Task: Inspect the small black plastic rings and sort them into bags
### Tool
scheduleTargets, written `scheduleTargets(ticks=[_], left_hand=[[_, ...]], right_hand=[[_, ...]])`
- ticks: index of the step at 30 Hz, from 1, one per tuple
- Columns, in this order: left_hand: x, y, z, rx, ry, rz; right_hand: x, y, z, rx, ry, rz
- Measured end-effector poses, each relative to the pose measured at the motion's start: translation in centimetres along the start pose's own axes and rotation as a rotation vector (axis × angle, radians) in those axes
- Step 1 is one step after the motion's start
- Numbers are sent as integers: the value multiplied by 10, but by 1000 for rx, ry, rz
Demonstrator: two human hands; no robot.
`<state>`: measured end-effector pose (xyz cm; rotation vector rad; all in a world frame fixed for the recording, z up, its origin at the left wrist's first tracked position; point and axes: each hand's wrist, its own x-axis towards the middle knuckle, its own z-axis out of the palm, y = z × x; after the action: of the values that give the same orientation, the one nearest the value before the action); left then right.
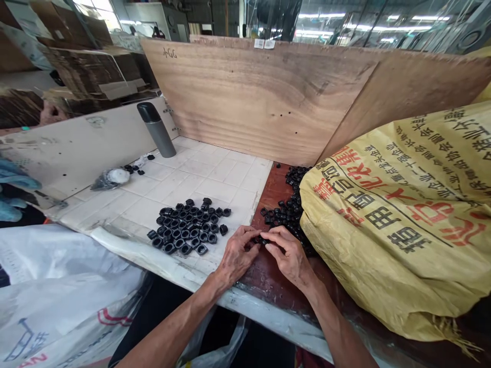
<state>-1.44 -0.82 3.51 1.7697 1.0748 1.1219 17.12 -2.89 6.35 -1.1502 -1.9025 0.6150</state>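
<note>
In left hand (238,254) and right hand (288,255), holds a small black piece (262,239) between bent, nearly closed fingers, fingertips almost meeting around it. Cannot tell its full shape, with so much of it behind the fingers. Keeps to the red part of the counter (209,171), just right of the white tiles and near the front edge. To the left of the hands, on the tiles, shows a pile (187,225) of black rings, mostly lying flat and close together, with openings up. To the right, on the red surface, shows a heap (293,204) of black parts, running along and partly behind a yellow sack (399,214) with red and black print. Farther back on the tiles, near the left corner, shows a gray bottle (159,133) with a black cap, and nearer, a small clear bag (109,180) beside a few loose black parts (134,168). Behind, shows a wooden board (249,97) upright across the back; at left, a lower pale board (82,148); in front of that, a white sack (61,286), below the counter edge.
</note>
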Motion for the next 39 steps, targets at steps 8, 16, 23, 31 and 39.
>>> scheduleTargets(ticks=[8,16,23,31,39], left_hand=[[-3,3,7,-442,6,-215],[-1,5,5,-338,-8,-107],[1,4,0,-221,17,55],[2,5,1,-251,12,78],[2,3,3,-257,27,87]], right_hand=[[-2,-2,3,70,54,124],[-2,-1,-1,137,71,161],[-2,-1,1,197,106,172],[-3,2,4,187,125,197],[-5,7,11,28,168,171]])
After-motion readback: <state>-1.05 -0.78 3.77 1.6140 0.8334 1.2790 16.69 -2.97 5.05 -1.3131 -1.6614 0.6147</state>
